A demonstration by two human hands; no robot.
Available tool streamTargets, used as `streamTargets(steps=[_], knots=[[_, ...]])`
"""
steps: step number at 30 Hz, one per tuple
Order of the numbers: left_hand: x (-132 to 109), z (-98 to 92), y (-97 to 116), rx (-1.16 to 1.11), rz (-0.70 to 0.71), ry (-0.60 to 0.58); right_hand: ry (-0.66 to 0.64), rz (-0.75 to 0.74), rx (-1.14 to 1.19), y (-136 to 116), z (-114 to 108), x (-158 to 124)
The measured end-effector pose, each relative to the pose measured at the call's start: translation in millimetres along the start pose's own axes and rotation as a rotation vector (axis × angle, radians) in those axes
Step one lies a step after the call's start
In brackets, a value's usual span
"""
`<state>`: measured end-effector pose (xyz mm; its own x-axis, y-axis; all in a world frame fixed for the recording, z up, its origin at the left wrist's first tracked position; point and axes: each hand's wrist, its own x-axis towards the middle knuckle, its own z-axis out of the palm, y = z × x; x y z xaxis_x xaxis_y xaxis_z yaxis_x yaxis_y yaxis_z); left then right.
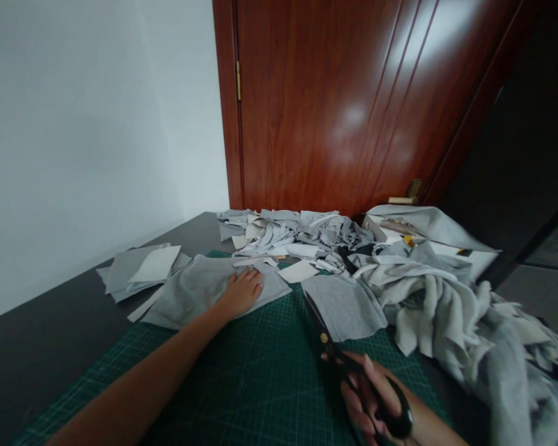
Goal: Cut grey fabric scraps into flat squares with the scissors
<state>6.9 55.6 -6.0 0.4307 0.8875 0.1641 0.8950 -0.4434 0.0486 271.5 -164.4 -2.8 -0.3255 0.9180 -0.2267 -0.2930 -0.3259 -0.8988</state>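
Note:
My left hand lies flat, fingers spread, on a large piece of grey fabric. In my right hand is a pair of black-handled scissors, gripped by the handle loops. Their blades point away from me and look closed. The tips reach the left edge of a grey fabric square. A small white piece lies between the two grey fabrics. Under all this spreads a green cutting mat with grid lines.
Grey and white scraps are heaped at the back, before a brown wooden door. Cut pieces are stacked at left. A white box and a large heap of grey cloth stand at right. A white wall borders the left.

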Motion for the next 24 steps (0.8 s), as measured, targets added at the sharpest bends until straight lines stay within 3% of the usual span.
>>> streamTargets(steps=[5,11,15,19,24], knots=[[-15.6,1.0,10.9,-0.083,0.142,0.006,0.006,0.036,-0.059,10.0,-3.0,0.2],[-25.7,2.2,25.8,-0.119,0.194,0.017,-0.169,0.122,-0.030,37.7,-23.0,18.8],[-26.3,-0.2,29.0,-0.225,0.354,0.078,-0.192,0.191,-0.151,46.4,-32.5,28.5],[-33.4,-2.0,31.2,-0.295,0.513,0.158,-0.090,0.197,-0.309,30.6,-23.9,22.5],[-45.2,-0.7,29.3,-0.284,0.537,0.197,0.005,0.257,-0.388,-2.7,7.0,16.1]])
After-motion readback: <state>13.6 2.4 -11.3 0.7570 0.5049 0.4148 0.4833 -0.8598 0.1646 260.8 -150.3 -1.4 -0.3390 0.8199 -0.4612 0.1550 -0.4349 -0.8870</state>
